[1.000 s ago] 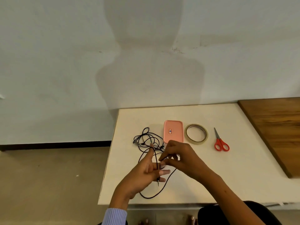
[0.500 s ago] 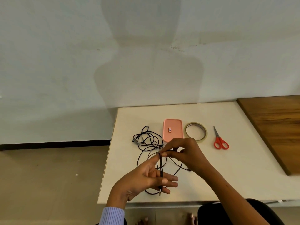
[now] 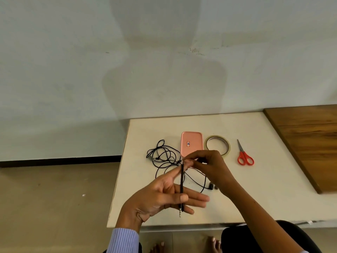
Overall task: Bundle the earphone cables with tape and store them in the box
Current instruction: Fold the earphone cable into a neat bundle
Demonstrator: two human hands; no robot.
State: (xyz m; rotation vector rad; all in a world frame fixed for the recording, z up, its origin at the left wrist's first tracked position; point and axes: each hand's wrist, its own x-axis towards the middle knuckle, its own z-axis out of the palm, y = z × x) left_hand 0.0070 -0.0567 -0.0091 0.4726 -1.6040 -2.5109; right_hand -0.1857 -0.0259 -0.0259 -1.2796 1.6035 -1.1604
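1. Above the near edge of the white rectangular worktop point(image 3: 255, 189), the thin black earphone cable point(image 3: 181, 181) is held between the two hands.
2. The left hand point(image 3: 164, 196) is held palm up with its fingers spread and nearly straight; a stretch of the cable lies across them, with the metal jack plug point(image 3: 180, 212) hanging below the fingers.
3. The right hand point(image 3: 207, 167) is curled, pinching the cable just at the left forefinger's tip.
4. Compared with a second ago, the right hand is seen higher and further from the person, the stretch of cable over the left fingers is drawn straighter, and the plug hangs lower; a first turn around the left fingers is judged to be in progress.
5. The rest of the cable lies in loose loops on the worktop point(image 3: 164, 156), just left of the pink rounded plastic box point(image 3: 191, 143), with one earbud point(image 3: 211, 186) beneath the right wrist.
6. The beige roll of tape point(image 3: 218, 145) lies just right of the box, partly hidden by the right hand, and the red-handled scissors point(image 3: 244, 156) lie further right; neither is touched.
7. The winding is judged barely begun, so taping and boxing are yet to be done.
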